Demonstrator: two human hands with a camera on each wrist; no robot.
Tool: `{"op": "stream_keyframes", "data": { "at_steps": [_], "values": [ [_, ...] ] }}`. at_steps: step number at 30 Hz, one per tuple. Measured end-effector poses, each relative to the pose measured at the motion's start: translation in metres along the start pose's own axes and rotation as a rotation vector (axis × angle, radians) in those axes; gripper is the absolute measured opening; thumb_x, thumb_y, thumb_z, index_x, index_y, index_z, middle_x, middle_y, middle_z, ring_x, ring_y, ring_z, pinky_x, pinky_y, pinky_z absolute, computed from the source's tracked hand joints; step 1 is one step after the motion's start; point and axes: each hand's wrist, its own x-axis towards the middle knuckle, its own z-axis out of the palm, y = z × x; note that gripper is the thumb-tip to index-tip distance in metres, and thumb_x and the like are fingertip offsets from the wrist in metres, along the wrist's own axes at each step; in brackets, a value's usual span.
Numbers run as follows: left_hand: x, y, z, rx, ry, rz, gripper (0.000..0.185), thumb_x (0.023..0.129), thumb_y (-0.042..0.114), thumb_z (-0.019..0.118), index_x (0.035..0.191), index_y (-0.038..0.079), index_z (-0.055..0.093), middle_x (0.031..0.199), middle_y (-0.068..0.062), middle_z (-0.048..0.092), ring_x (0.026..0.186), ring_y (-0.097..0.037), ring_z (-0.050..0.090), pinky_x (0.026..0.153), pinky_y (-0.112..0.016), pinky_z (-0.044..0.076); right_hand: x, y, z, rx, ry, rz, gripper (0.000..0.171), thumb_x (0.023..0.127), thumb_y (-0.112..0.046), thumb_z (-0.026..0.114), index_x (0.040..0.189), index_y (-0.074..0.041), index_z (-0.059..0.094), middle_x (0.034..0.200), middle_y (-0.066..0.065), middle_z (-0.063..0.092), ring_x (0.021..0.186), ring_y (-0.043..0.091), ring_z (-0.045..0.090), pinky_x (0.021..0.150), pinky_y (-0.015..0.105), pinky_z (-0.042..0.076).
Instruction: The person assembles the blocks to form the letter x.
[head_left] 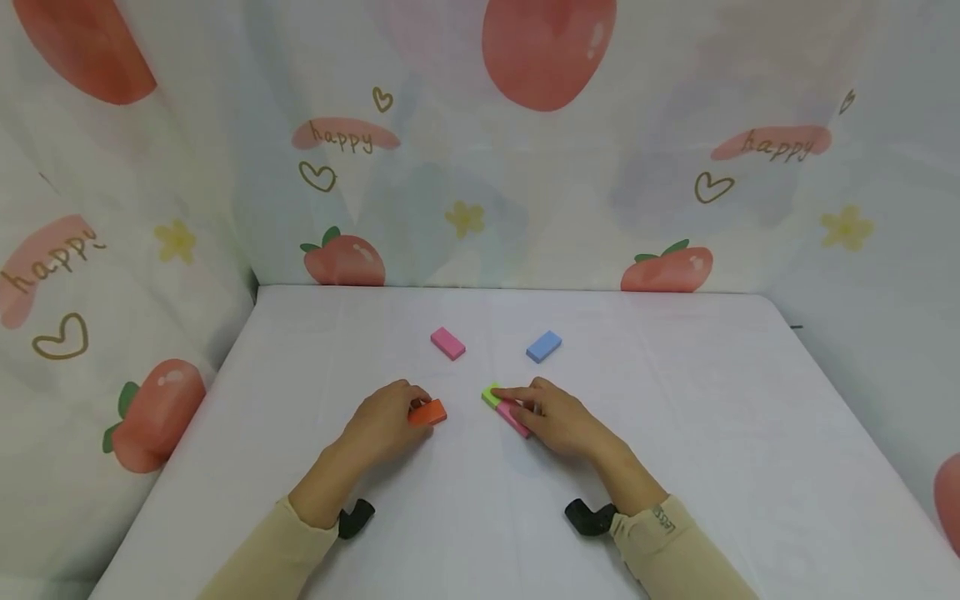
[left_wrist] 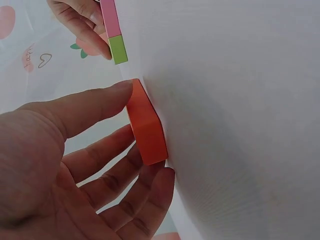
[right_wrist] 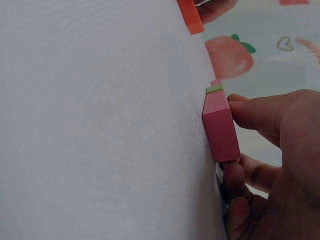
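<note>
My left hand (head_left: 386, 419) holds an orange block (head_left: 429, 412) on the table, left of the middle. In the left wrist view the thumb is at one end of the orange block (left_wrist: 146, 125) and curled fingers are by the other. To the right, my right hand (head_left: 558, 417) grips a pink block (head_left: 514, 420), partly hidden under its fingers. A lime green block (head_left: 490, 397) lies end to end with that pink one, a fingertip at it. In the right wrist view the pink block (right_wrist: 221, 132) sits between thumb and curled fingers.
Farther back lie a second pink block (head_left: 447, 343) and a blue block (head_left: 543, 347), angled toward each other. All rest on a white-covered table (head_left: 675, 375). A printed curtain (head_left: 540, 183) rises behind its back edge. Black wrist pieces (head_left: 591, 517) stick out by both cuffs.
</note>
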Motion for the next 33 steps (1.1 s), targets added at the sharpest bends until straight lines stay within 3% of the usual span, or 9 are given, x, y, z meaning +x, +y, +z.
{"op": "stream_keyframes", "data": {
  "at_steps": [10,33],
  "values": [
    [0.0,0.001,-0.001,-0.012,-0.003,-0.024,0.033,0.079,0.021,0.078,0.11,0.015,0.071,0.098,0.002,0.064,0.086,-0.015,0.058,0.081,-0.035,0.05,0.0,-0.001,0.0,-0.008,0.004,-0.005,0.034,0.097,-0.037,0.057,0.127,-0.052,0.056,0.085,-0.001,0.049,0.068,0.016,0.048,0.06,0.029,0.037],
    [0.002,0.013,0.005,-0.031,-0.032,-0.006,0.034,0.078,0.024,0.079,0.11,0.014,0.071,0.095,0.003,0.063,0.083,-0.013,0.056,0.078,-0.031,0.049,-0.002,-0.005,0.0,0.002,0.006,0.0,0.037,0.096,-0.031,0.059,0.129,-0.047,0.057,0.086,0.0,0.048,0.072,0.017,0.047,0.06,0.03,0.035]
  ]
}}
